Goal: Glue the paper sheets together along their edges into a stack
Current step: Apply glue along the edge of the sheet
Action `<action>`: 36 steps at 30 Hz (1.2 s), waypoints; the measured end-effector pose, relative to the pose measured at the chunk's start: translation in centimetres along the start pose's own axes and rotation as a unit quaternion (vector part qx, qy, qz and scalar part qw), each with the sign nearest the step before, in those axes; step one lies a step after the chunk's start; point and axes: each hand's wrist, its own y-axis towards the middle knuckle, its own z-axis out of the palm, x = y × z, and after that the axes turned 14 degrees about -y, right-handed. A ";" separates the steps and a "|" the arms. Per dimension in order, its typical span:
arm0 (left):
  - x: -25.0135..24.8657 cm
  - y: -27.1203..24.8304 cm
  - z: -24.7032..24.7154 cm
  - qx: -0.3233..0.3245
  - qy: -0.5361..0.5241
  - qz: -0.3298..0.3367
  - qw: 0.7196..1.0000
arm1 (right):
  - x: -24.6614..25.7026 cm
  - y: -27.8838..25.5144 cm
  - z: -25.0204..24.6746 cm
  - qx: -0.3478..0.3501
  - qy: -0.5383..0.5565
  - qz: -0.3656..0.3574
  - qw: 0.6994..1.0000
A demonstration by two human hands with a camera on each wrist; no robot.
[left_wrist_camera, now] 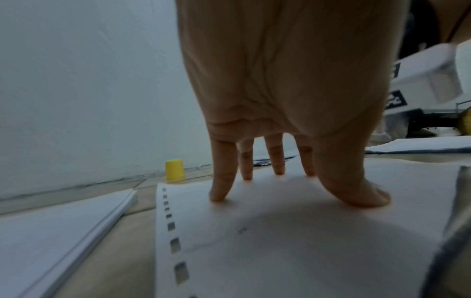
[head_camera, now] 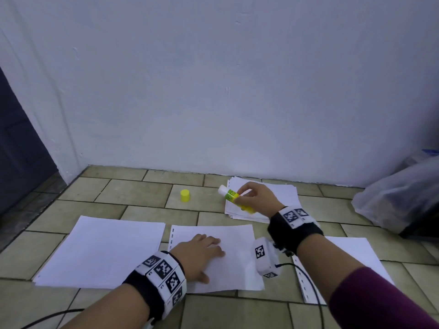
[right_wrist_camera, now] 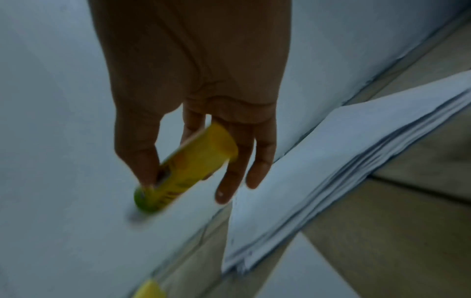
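Head view puts the glue stick [head_camera: 234, 197] in our right hand [head_camera: 255, 198], pinched between thumb and fingers, held over the far paper pile [head_camera: 282, 193] at about one o'clock from the middle sheet [head_camera: 237, 243]. Its long axis runs from ten to four o'clock, uncapped white tip toward ten. We judge the coming stroke belongs on the middle sheet's edge, which lies toward seven o'clock from the stick, so the right hand must come back toward us. Our left hand [head_camera: 202, 255] lies flat, fingers spread, pressing that sheet. The yellow cap [head_camera: 185, 195] stands on the floor tiles [head_camera: 133, 193] at eleven o'clock. Only the left wrist view shows the punched holes [left_wrist_camera: 175, 244] clearly; the right wrist view shows the stick's yellow base
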 end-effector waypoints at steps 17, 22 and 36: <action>-2.5 0.9 -0.9 0.055 0.062 -0.068 0.994 | -2.8 -4.0 1.6 -0.088 -0.112 -0.043 0.989; -2.5 0.9 -0.8 0.051 0.057 -0.067 0.995 | -2.4 -4.0 0.9 -0.037 -0.167 -0.056 0.984; -2.1 1.2 -0.4 0.032 0.062 -0.060 0.996 | -2.0 -10.4 -1.7 0.119 -0.315 -0.096 0.937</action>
